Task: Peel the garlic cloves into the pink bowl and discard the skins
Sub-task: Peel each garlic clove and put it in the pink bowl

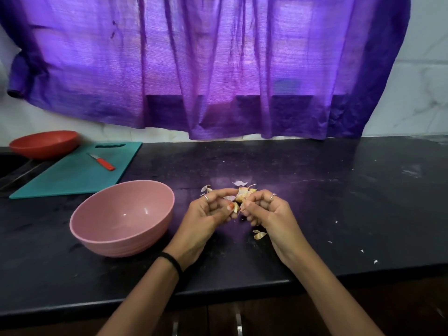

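The pink bowl (116, 229) stands on the black counter to the left of my hands, and its inside looks bare. My left hand (208, 214) and my right hand (269, 212) meet just right of the bowl, both curled around a garlic clove (242, 196) with loose papery skin. Fingers and thumbs of both hands pinch the clove between them. Bits of peeled skin lie around the hands: one piece (240, 183) behind them, one (206, 189) by my left fingers, one (259, 235) below my right hand.
A teal cutting board (72, 175) with a small red-handled knife (101, 162) lies at the back left. A red bowl (43, 143) sits behind it. A purple curtain (218, 69) hangs over the back wall. Small white flecks (361, 251) dot the counter at right.
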{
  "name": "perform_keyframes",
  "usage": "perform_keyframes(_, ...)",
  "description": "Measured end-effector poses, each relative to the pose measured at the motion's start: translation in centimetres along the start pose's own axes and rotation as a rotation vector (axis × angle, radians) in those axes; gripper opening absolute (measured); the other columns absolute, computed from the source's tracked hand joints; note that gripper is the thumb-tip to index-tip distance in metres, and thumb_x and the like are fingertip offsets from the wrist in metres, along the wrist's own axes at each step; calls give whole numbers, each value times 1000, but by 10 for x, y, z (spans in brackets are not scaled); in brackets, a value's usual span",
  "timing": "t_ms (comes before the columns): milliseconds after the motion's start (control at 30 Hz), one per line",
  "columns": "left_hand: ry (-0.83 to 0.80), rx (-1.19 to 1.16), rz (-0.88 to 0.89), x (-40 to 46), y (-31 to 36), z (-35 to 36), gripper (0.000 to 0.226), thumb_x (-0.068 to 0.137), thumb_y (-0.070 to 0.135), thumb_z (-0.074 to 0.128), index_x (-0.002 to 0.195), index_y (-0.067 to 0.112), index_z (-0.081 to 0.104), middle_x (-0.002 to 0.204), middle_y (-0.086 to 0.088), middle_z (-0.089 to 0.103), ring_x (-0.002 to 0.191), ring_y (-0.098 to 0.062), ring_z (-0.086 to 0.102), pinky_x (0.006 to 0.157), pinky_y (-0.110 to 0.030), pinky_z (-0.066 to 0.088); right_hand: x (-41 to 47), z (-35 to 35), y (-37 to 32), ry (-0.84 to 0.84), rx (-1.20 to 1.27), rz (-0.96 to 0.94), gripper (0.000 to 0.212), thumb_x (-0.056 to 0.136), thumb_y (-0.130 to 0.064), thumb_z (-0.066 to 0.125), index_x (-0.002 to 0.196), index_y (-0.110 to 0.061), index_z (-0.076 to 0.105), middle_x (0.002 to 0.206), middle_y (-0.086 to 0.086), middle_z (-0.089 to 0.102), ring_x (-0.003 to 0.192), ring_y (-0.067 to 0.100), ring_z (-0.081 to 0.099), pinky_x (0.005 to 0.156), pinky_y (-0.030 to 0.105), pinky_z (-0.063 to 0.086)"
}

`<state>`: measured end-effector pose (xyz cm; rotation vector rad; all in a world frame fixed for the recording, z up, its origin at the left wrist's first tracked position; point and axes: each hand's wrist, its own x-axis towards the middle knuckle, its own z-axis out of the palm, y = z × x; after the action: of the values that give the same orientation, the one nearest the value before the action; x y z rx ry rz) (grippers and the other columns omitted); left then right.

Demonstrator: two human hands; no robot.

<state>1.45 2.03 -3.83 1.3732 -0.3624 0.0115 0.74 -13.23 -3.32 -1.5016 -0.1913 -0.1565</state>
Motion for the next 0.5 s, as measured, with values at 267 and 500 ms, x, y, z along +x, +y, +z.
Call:
perform_keyframes(267,31,15,2,0,0,0,26,88,-7,55,108,6,64,74,0,67,69,-5,61,69,-15,50,2,0,5,103,-62,-29,14,89,6,59,89,-8,63,76,6,70,69,11,67,64,17,52)
perform_keyframes(500,83,124,54,-4,3,3,25,87,-11,56,105,5,65,76,-1,66,68,-3,62,71,-14,49,1,0,4,129,-88,-25,20,92,4,56,94,-13,67,76,6,72,68,9,68,67,16,53)
